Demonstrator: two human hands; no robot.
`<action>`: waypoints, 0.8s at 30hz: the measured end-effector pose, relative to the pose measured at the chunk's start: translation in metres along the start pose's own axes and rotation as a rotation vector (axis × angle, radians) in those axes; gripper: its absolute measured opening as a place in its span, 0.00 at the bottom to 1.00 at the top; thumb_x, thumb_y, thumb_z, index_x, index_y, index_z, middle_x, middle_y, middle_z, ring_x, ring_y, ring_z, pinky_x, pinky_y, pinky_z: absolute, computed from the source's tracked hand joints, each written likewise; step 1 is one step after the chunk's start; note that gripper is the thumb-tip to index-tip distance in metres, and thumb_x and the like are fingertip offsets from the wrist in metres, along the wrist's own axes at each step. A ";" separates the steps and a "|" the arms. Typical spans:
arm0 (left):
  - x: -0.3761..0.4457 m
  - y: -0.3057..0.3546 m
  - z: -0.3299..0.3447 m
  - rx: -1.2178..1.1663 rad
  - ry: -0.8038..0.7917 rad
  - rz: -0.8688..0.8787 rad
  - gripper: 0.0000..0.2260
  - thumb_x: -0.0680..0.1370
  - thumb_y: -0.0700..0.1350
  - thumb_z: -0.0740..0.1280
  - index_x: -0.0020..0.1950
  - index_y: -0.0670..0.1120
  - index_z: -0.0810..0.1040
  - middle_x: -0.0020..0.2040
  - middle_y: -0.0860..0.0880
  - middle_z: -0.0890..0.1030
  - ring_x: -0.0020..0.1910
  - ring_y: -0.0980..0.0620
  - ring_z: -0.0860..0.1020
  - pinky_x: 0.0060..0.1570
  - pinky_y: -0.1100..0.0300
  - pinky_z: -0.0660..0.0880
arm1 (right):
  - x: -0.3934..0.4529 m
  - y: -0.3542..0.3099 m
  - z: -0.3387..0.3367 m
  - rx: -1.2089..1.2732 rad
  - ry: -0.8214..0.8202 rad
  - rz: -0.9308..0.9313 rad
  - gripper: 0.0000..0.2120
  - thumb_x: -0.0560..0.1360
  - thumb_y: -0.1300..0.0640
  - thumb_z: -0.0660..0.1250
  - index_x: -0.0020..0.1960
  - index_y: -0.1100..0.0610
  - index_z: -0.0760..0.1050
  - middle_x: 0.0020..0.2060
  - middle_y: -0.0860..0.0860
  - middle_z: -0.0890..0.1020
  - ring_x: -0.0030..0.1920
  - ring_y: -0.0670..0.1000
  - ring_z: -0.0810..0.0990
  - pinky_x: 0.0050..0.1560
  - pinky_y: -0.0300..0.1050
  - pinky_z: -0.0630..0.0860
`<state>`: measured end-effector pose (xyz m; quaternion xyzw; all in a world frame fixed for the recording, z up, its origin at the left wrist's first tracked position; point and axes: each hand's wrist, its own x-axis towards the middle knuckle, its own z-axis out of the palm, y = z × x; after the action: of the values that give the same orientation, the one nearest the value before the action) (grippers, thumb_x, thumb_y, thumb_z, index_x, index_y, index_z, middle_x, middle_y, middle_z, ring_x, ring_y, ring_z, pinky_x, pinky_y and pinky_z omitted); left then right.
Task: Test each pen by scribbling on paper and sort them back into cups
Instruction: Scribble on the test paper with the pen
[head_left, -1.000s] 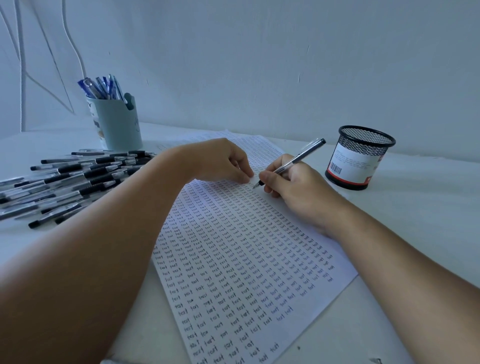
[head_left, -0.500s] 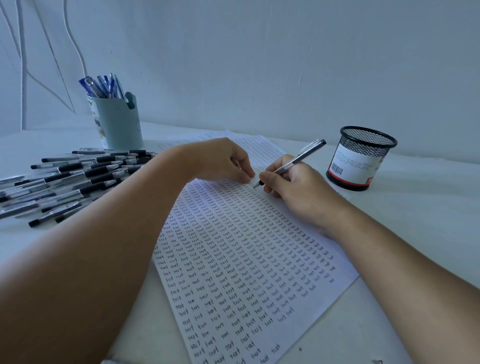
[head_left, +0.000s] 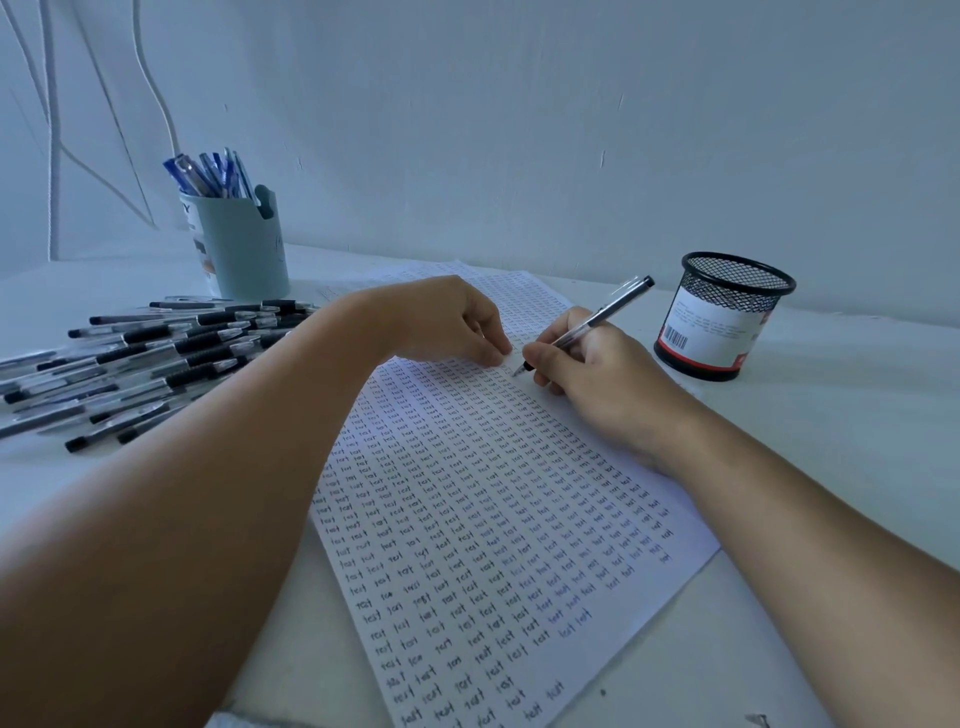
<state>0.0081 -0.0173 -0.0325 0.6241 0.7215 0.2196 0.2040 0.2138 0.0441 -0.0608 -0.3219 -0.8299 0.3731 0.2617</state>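
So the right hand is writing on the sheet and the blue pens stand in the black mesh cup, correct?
Not quite. In the head view the blue pens stand in the pale blue cup; the black mesh cup shows none. The right hand does write on the sheet.

Two cups stand on the table: one pale blue cup (head_left: 248, 249) at upper left and one black mesh cup (head_left: 719, 319) at right. One pen (head_left: 587, 325) is held at centre. The loose pens (head_left: 156, 353) at left are too many and too overlapped to count. Two hands, left hand (head_left: 447, 325) and right hand (head_left: 597, 379), are over one filled sheet (head_left: 493, 519).
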 end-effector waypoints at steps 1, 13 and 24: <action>0.000 0.000 0.000 -0.003 0.001 0.000 0.02 0.76 0.52 0.76 0.47 0.59 0.86 0.42 0.58 0.81 0.44 0.56 0.78 0.50 0.59 0.74 | 0.000 0.000 0.000 0.006 0.004 0.004 0.06 0.82 0.46 0.68 0.51 0.48 0.78 0.37 0.39 0.85 0.41 0.40 0.80 0.49 0.44 0.76; 0.000 0.000 0.000 -0.005 -0.001 -0.005 0.03 0.76 0.51 0.77 0.48 0.58 0.86 0.44 0.56 0.82 0.46 0.55 0.79 0.52 0.58 0.75 | 0.000 0.001 0.000 0.001 0.009 -0.008 0.06 0.82 0.47 0.68 0.50 0.48 0.78 0.39 0.39 0.85 0.39 0.37 0.80 0.50 0.43 0.77; 0.001 -0.001 0.000 -0.015 -0.004 0.000 0.02 0.75 0.51 0.77 0.47 0.59 0.86 0.40 0.58 0.80 0.44 0.56 0.77 0.50 0.58 0.72 | 0.001 0.001 0.001 -0.017 0.020 -0.002 0.06 0.83 0.46 0.67 0.50 0.47 0.77 0.38 0.36 0.84 0.40 0.39 0.81 0.52 0.46 0.78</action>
<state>0.0069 -0.0165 -0.0332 0.6228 0.7196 0.2241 0.2102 0.2131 0.0452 -0.0618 -0.3269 -0.8308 0.3624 0.2674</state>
